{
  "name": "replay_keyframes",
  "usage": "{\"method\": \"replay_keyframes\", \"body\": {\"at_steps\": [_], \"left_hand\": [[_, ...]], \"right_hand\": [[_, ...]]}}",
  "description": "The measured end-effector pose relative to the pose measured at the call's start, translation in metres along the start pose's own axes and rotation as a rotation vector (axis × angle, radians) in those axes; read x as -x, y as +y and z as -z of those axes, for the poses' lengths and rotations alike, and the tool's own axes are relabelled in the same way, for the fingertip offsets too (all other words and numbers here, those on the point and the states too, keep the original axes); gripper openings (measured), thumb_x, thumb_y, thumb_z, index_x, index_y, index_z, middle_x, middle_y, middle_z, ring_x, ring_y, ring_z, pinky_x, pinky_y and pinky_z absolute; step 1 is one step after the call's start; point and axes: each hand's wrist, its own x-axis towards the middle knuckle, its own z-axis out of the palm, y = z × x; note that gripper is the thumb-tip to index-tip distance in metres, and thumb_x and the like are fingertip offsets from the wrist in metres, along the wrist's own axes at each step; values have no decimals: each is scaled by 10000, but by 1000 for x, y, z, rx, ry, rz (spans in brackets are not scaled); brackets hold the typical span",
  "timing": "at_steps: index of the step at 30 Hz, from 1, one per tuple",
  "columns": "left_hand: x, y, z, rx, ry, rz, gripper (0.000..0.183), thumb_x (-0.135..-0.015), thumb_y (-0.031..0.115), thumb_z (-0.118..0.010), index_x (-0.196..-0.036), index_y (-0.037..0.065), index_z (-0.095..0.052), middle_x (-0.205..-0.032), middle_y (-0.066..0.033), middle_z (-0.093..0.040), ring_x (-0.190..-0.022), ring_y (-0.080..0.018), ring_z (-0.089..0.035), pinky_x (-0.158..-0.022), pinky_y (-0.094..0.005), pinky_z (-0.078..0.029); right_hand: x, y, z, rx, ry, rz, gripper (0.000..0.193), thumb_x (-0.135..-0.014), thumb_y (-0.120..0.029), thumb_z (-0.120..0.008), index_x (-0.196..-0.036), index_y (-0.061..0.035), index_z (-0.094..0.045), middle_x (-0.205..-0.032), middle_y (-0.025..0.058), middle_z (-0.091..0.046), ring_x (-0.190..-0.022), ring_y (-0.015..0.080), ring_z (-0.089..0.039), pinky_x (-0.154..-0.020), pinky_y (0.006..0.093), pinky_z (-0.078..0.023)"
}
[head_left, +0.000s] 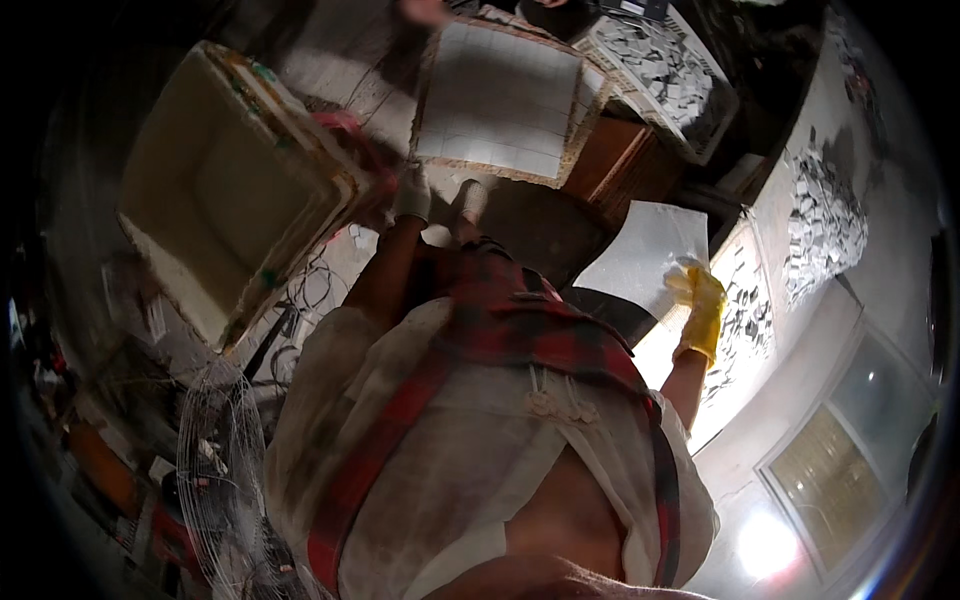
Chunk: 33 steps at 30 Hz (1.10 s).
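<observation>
My left hand (pixel 412 193), in a pale glove, is at the near left corner of a board (pixel 490 172) with rough brown edges. Its fingers appear closed on that edge, though they are partly hidden. A white sheet (pixel 500 95) marked with a grid of squares covers the top of the board. To the right, my right hand (pixel 700 305) wears a yellow rubber glove. Its fingers are closed on the right edge of a thin pale sheet (pixel 640 245), which hangs beside a brightly lit surface.
A large off-white foam box (pixel 210 190) stands at the left, near a wire fan guard (pixel 220 470). Far right of the board is a crate (pixel 665 75) of small grey-white pieces. More pieces (pixel 825 225) lie on a pale surface. Brown boxes (pixel 610 165) stand between.
</observation>
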Motion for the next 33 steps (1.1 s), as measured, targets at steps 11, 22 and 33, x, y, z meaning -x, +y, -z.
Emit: {"method": "replay_keyframes", "body": {"at_steps": [11, 22, 33], "left_hand": [[30, 17, 75, -236, -243, 270, 503, -965, 433, -395, -1064, 19, -662, -1053, -224, -660, -991, -376, -625, -869, -456, -478], [55, 172, 57, 121, -946, 108, 248, -905, 191, -505, -1023, 12, -631, -793, -54, -628, -619, -145, -572, -590, -304, -468], [82, 277, 18, 290, -1259, 438, 332, -928, 183, -514, -1247, 112, -566, -903, 22, -610, -648, -47, -506, -496, -181, -366]], "right_hand": [[-14, 15, 28, -111, 101, 56, 311, -941, -265, -496, -1003, -61, -722, -831, 52, -694, -648, 124, -576, -657, 266, -452], [2, -14, 41, -7, -2, 488, 383, -962, -309, -467, -1098, -25, -684, -839, 40, -697, -685, 119, -549, -631, 236, -432], [-48, 12, 49, -265, -137, 520, 450, -940, -356, -577, -1132, 43, -659, -885, 64, -702, -692, 82, -584, -619, 199, -455]]}}
